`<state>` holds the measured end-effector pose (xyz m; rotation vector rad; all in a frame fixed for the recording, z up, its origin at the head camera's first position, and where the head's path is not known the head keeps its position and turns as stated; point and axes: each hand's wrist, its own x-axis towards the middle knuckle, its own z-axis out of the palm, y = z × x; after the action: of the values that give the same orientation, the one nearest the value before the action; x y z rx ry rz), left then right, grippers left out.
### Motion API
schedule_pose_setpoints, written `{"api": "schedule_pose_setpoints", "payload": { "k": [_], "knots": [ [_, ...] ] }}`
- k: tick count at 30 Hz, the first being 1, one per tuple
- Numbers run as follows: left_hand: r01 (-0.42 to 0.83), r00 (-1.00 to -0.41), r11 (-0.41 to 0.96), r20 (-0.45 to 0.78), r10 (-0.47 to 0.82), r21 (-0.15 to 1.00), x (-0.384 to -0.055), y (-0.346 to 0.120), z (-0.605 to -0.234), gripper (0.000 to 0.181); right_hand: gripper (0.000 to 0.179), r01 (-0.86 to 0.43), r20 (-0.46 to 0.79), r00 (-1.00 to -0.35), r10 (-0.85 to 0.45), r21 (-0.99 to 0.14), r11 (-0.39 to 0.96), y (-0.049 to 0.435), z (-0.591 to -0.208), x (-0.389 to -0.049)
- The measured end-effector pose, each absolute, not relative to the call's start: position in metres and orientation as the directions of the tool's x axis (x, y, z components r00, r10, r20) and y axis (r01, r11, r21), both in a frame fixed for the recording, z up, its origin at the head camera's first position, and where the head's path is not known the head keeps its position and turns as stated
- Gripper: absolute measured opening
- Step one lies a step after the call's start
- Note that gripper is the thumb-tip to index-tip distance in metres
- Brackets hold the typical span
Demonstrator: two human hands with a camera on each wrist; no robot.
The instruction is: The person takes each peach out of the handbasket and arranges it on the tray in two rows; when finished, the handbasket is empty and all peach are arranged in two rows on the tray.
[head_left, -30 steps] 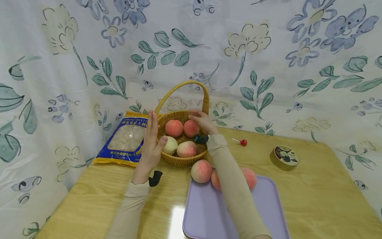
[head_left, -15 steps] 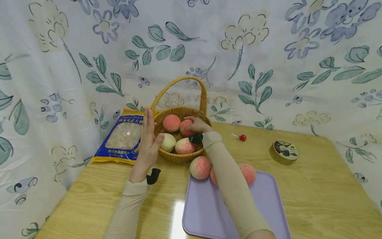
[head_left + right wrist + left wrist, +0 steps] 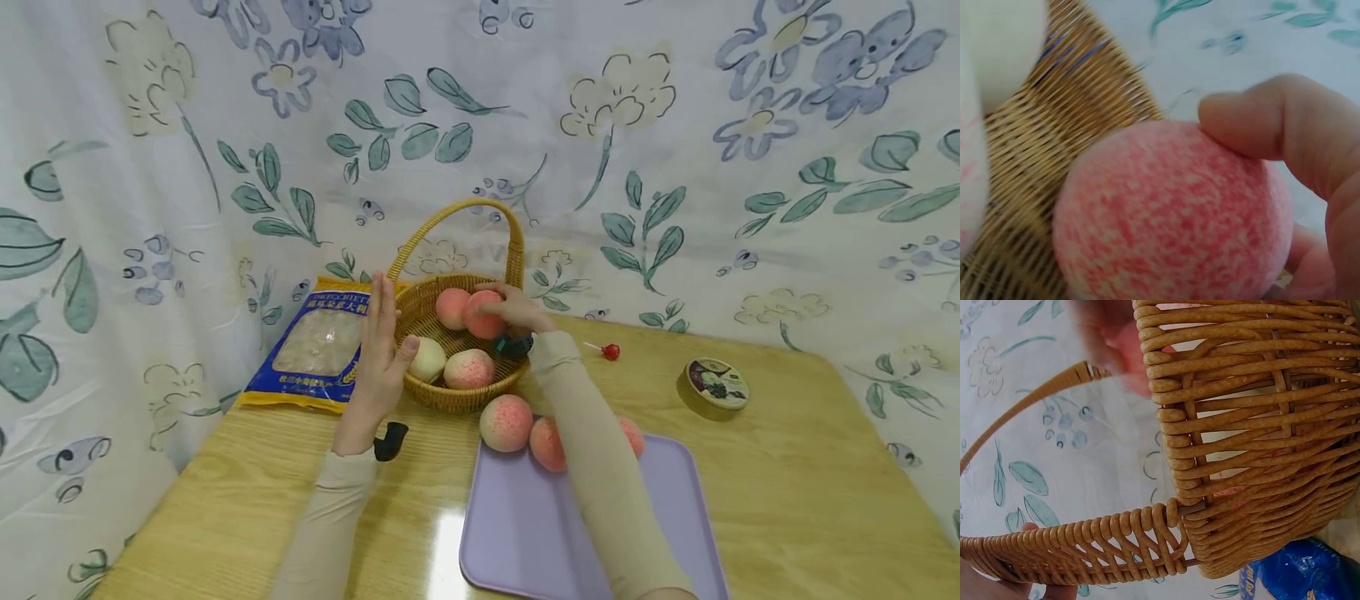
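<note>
My right hand (image 3: 517, 308) holds a red-pink peach (image 3: 1172, 212) over the back right of the wicker basket (image 3: 450, 400). In the right wrist view the thumb (image 3: 1247, 119) presses on its top and other fingers show at its lower right. Another pink peach (image 3: 452, 308) sits close to its left in the basket. Nearer the front lie a pale peach (image 3: 424, 361) and a speckled one (image 3: 470, 369). My left hand (image 3: 378, 358) stands upright at the basket's left side, fingers straight, beside the arched handle (image 3: 1097, 544), which partly hides them in the left wrist view.
A blue pasta bag (image 3: 307, 342) lies left of the basket. In front right stands a lilac tray (image 3: 517, 533) with peaches (image 3: 506, 423) along its back edge, partly behind the right sleeve. A red lollipop (image 3: 611, 352) and a round tin (image 3: 716, 387) lie farther right.
My right hand first reached into the basket and took hold of the back right peach, and now has it slightly higher and to the right. The left hand stays in place.
</note>
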<state>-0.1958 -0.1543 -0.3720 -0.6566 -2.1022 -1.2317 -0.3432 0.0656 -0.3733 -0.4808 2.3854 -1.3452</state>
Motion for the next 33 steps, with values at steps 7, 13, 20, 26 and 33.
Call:
{"api": "schedule_pose_setpoints", "payload": {
  "k": [7,13,20,26,33],
  "knots": [
    [0.678,-0.694,0.433,0.711,0.111,0.594,-0.196,-0.156,-0.372,0.069,0.059,0.014,-0.157,-0.827,-0.539,-0.966,0.259,0.088,-0.344,-0.326],
    [0.685,-0.688,0.431,0.717,0.117,0.587,-0.196,-0.156,-0.371,0.070,0.059,0.059,-0.163,-0.844,-0.511,-0.975,0.214,0.112,-0.338,-0.313],
    [0.694,-0.674,0.443,0.729,0.121,0.568,-0.198,-0.154,-0.372,0.071,0.061,0.034,-0.125,-0.842,-0.524,-0.983,0.180,0.142,-0.335,-0.297],
    [0.703,-0.662,0.444,0.740,0.121,0.556,-0.199,-0.153,-0.372,0.067,0.060,0.010,-0.064,-0.848,-0.525,-0.994,0.106,0.172,-0.335,-0.278],
    [0.708,-0.664,0.419,0.739,0.119,0.568,-0.199,-0.153,-0.371,0.066,0.060,-0.008,-0.063,-0.881,-0.470,-0.989,0.148,0.215,-0.337,-0.253]
  ]
}}
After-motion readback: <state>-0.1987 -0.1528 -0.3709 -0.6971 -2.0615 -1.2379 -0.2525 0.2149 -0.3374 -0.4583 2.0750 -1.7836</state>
